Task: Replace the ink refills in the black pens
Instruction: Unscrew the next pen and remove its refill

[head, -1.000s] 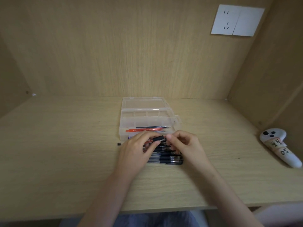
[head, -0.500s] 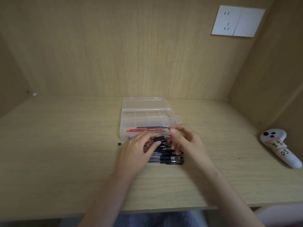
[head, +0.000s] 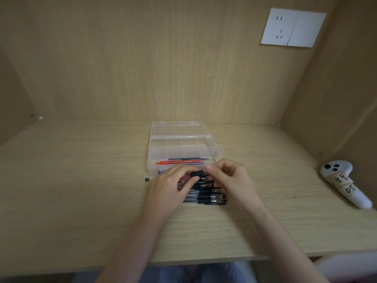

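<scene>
Left grip (head: pixel 169 186) clamps a black pen (head: pixel 197 173); right grip (head: pixel 230 178) pinches at its tip end. Likely unscrewing it. Next: draw out the refill over the bench (head: pixel 81 190).

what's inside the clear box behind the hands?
In the clear plastic box, the near compartment holds loose refills: an orange-red one and dark ones. Far compartments look empty. The hands hide the box's front edge.

Two hands above desk (head: pixel 81 190): left hand (head: pixel 167 188), right hand (head: pixel 234 180). One clear plastic organiser box (head: pixel 179 139) behind hands. One orange-red refill (head: pixel 179 162) and one dark refill (head: pixel 189 158) inside box. Pile of black pens (head: pixel 206 198) before box; exact count unclear. One small black cap (head: pixel 146 179) left of box. One white controller (head: pixel 342 184) far right of box. One wall socket plate (head: pixel 292 27) above.
</scene>
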`<state>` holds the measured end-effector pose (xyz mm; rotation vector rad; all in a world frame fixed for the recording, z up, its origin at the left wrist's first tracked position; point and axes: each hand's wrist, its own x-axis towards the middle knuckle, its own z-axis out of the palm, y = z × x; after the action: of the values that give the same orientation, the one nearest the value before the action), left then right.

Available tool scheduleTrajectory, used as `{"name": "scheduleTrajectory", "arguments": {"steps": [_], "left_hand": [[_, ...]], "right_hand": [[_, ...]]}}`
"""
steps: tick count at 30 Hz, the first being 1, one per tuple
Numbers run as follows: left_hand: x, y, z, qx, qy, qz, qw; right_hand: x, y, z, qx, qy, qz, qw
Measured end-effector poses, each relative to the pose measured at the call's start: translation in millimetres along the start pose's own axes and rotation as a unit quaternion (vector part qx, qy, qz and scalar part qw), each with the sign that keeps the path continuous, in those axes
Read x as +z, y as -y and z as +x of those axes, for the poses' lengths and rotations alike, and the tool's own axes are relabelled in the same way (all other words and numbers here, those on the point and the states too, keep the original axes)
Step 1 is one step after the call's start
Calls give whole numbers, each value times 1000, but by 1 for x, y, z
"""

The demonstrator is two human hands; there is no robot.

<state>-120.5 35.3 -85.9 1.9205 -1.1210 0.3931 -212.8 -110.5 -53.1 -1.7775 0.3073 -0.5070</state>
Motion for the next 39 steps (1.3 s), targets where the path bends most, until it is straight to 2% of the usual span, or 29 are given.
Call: {"name": "scheduleTrajectory", "arguments": {"steps": [3,6,9,19,23,27,32,37,39], "left_hand": [[0,0,0,-10,-6,-9,1000],[0,1,-1,-9,-7,-10,1000],[0,0,0,3,-7,-8,1000],[1,2,-1,-14,-18,-33,999],[2,2,-1,-15,-20,-37,999],[2,1,-1,-22,-15,-38,999],[1,0,-1,-15,-5,-33,999],[-2,-1,-1,-7,-8,-33,999],[-2,-1,-1,-9,-10,-37,999]], "right_hand": [[1,3,-1,1,-27,-4,1000],[-2,3,-1,0,-3,33,999],[-3,-1,0,-6,16,12,1000],[-20,-1,3,-34,-62,-54,996],[-53,-9,3,-29,-89,-169,981],[-66,-25,-3,-36,-55,-268,961],[-59,-39,3,-80,-28,-384,919],[-51,-45,8,-113,-24,-417,901],[-53,-42,5,-114,-32,-402,908]]}}
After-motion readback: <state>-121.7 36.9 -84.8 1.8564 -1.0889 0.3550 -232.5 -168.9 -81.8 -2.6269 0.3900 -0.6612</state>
